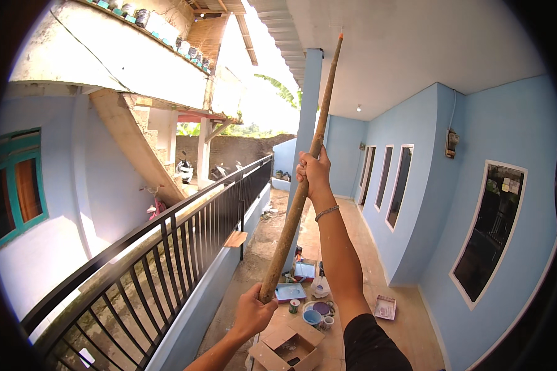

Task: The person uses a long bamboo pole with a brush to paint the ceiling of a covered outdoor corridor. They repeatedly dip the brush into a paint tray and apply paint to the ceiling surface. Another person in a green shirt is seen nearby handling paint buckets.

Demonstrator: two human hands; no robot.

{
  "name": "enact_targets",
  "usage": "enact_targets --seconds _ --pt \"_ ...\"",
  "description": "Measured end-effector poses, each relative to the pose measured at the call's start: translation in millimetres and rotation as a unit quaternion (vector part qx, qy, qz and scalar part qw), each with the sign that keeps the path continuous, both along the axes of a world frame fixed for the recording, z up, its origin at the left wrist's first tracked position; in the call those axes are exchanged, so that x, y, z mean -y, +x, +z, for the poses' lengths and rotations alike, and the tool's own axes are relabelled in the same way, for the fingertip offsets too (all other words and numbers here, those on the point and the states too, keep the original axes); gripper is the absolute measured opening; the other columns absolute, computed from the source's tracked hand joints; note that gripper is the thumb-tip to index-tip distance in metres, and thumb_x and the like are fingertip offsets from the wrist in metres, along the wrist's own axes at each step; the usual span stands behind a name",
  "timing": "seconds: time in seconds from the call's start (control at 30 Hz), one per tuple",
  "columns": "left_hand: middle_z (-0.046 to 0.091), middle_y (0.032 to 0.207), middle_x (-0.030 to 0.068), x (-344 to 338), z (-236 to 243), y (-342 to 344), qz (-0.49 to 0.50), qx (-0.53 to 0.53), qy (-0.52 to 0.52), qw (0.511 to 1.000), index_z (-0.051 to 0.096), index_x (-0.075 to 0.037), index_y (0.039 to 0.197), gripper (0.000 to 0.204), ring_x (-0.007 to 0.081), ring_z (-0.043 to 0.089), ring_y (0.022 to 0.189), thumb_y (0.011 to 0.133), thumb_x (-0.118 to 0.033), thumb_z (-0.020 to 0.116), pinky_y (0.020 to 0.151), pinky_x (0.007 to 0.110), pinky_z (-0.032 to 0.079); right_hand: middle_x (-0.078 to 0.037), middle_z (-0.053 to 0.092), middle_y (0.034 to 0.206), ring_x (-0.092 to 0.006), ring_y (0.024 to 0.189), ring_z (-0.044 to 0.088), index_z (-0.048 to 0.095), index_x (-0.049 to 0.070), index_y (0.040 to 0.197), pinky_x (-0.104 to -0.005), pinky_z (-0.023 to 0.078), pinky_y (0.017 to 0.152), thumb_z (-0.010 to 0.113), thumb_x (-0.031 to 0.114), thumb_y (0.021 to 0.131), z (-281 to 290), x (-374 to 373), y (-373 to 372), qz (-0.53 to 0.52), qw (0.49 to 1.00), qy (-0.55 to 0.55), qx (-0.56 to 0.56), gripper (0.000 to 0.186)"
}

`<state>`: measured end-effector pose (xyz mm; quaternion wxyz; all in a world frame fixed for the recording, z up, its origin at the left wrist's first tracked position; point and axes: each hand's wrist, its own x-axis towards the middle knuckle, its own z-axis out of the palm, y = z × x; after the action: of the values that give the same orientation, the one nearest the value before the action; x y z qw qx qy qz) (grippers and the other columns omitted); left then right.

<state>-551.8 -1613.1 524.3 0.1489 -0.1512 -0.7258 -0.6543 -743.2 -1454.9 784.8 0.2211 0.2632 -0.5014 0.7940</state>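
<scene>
A long bamboo pole (293,216) slants up and away from me toward the white ceiling (414,49). My left hand (254,313) is closed around its thick lower end. Higher up, my right hand (314,172) grips the pole with the arm stretched out; a bracelet circles that wrist. At the thin far end sits a small orange piece (340,36), close to the ceiling. Whatever is fixed beyond it is too faint to make out, and I cannot tell whether it touches the ceiling.
Below stand an open cardboard box (272,355), blue paint trays (289,292), a blue bowl (312,317) and several cans. Another tray (385,307) lies right. A black railing (198,232) runs along the left, beside a blue pillar (308,93). Blue walls with windows (489,229) line the right.
</scene>
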Motion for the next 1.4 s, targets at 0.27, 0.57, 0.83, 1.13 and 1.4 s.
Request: enact_targets --seconds 0.27,0.57,0.83,1.13,1.4 --pt "0.059 0.074 0.0045 -45 59 -122 0.029 -0.050 -0.041 0.997 0.063 0.005 0.102 0.024 0.0120 0.053 0.068 0.081 -0.006 0.069 0.060 0.032 0.045 0.000 0.044 0.069 -0.0093 0.045 0.041 0.043 0.013 0.120 -0.0293 0.038 0.038 0.056 -0.001 0.090 53 -49 -130 -0.013 1.000 -0.001 0.003 0.036" --pt "0.051 0.074 -0.0009 -2 -19 -94 0.026 -0.044 -0.008 0.999 0.062 0.002 0.098 0.021 0.0097 0.047 0.069 0.082 -0.007 0.072 0.060 0.029 0.041 0.001 0.043 0.069 -0.0088 0.045 0.043 0.033 0.017 0.146 -0.0281 0.039 0.037 0.055 0.000 0.092 -11 -1 -76 -0.007 1.000 0.013 -0.005 0.061" --pt "0.054 0.064 0.0078 69 -114 29 0.048 -0.024 -0.029 0.998 0.062 0.000 0.095 0.023 0.0132 0.049 0.058 0.083 -0.014 0.076 0.056 0.033 0.044 0.000 0.045 0.071 -0.0088 0.044 0.044 0.020 0.018 0.159 -0.0284 0.041 0.034 0.053 0.001 0.093 -88 74 66 -0.005 1.000 0.013 -0.001 0.076" --pt "0.042 0.062 0.0077 141 -148 177 0.061 -0.054 -0.024 0.996 0.055 -0.003 0.086 0.020 0.0186 0.039 0.056 0.085 -0.009 0.074 0.052 0.038 0.036 -0.001 0.049 0.075 -0.0071 0.044 0.043 0.017 0.017 0.159 -0.0266 0.041 0.034 0.053 0.003 0.094 -151 152 215 0.014 1.000 0.012 0.003 0.076" --pt "0.046 0.066 -0.0017 131 -112 182 0.065 -0.010 -0.024 0.998 0.058 -0.001 0.090 0.024 0.0093 0.043 0.062 0.083 -0.013 0.078 0.054 0.030 0.039 -0.001 0.046 0.071 -0.0076 0.044 0.043 0.024 0.015 0.155 -0.0268 0.040 0.034 0.053 0.002 0.094 -110 136 206 0.018 1.000 0.001 -0.011 0.069"
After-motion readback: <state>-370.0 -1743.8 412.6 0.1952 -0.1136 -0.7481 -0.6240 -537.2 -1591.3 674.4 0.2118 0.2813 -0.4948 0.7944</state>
